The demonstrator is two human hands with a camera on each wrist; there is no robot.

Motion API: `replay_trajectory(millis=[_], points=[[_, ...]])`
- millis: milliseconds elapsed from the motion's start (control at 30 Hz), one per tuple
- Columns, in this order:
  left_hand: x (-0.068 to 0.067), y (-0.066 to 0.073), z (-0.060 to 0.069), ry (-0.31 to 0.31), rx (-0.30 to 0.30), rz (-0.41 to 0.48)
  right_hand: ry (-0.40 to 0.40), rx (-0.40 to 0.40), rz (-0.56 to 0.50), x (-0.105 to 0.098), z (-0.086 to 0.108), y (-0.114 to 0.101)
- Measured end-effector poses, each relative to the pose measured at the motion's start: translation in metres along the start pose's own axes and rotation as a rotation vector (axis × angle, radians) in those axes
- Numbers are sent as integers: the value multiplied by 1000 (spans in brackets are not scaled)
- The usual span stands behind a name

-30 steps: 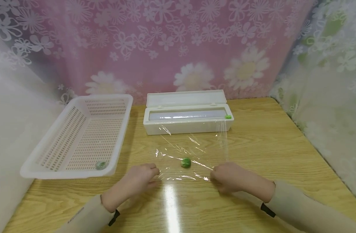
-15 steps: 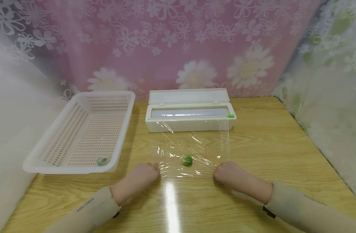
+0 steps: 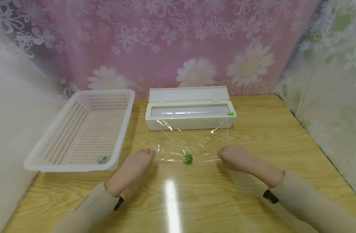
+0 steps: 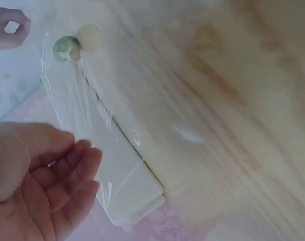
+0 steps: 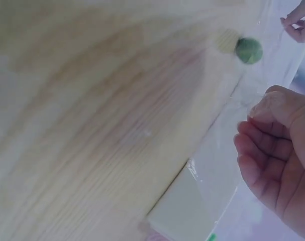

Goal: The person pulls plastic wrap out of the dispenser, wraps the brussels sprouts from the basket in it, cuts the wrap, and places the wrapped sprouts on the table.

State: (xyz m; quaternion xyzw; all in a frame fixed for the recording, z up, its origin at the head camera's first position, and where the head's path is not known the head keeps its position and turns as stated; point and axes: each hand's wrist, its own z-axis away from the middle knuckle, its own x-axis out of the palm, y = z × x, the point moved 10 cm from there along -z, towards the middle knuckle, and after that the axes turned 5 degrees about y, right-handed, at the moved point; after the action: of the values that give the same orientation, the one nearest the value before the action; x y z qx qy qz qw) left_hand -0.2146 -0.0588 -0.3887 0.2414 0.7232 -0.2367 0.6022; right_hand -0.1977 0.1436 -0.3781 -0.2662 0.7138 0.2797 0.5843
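Left hand (image 3: 133, 165) and right hand (image 3: 238, 158) pinch film (image 3: 169, 145), sprout (image 3: 188, 158) between.
Open box (image 3: 190, 123) behind, basket (image 3: 123, 129) left; sleeve lettering (image 3: 81, 203) too blurred to read.

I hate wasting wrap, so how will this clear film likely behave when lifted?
The clear film will probably be floppy, since fine creases cross it. It is likely thin and light, as the wooden table shows through. Lifting may tug the white box, which it stretches back to.

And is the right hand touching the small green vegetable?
Apart. The head view shows the right hand off to one side of the small green vegetable, with clear film and wooden tabletop visible between them.
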Motion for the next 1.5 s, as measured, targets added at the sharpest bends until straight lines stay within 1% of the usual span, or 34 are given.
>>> replay_trajectory(millis=[67,133,267,400,467,533,600,633,700,767,833,900,933,1000,1067,1100,1200,1300,1367,1500], points=[[0,-5,-6,16,-39,10,-9,15,-13,3,-4,7],[4,-10,-11,9,-80,23,-24,30,-25,7,-7,13],[13,-19,-21,-37,-149,41,-59,60,-54,17,-14,24],[26,-27,-27,-118,-207,35,-128,83,-92,28,-18,30],[33,-28,-29,-153,-215,40,-164,83,-109,34,-19,31],[38,-28,-30,-179,-210,46,-186,79,-117,37,-20,30],[39,-25,-31,-183,-196,59,-197,78,-127,39,-21,29],[37,-23,-32,-181,-195,69,-197,79,-129,39,-21,29],[30,-16,-34,-159,-175,61,-202,84,-129,39,-22,28],[19,-1,-38,-120,-109,42,-205,85,-131,39,-22,29],[8,21,-43,-81,-15,33,-217,95,-142,39,-22,29],[-1,46,-47,-30,112,35,-231,105,-157,41,-22,29],[-4,57,-49,-12,173,42,-236,109,-164,42,-22,30],[-5,76,-51,5,263,55,-243,115,-178,44,-21,30],[-3,90,-53,11,329,50,-237,113,-183,45,-21,30],[0,94,-54,3,349,35,-230,113,-185,45,-20,31],[10,101,-57,-16,382,-15,-214,116,-197,43,-19,32],[16,102,-60,-22,377,-33,-186,130,-201,39,-18,35],[19,99,-63,-26,356,-21,-142,140,-183,32,-19,37],[22,89,-71,-40,291,37,14,160,-138,8,-26,35]])
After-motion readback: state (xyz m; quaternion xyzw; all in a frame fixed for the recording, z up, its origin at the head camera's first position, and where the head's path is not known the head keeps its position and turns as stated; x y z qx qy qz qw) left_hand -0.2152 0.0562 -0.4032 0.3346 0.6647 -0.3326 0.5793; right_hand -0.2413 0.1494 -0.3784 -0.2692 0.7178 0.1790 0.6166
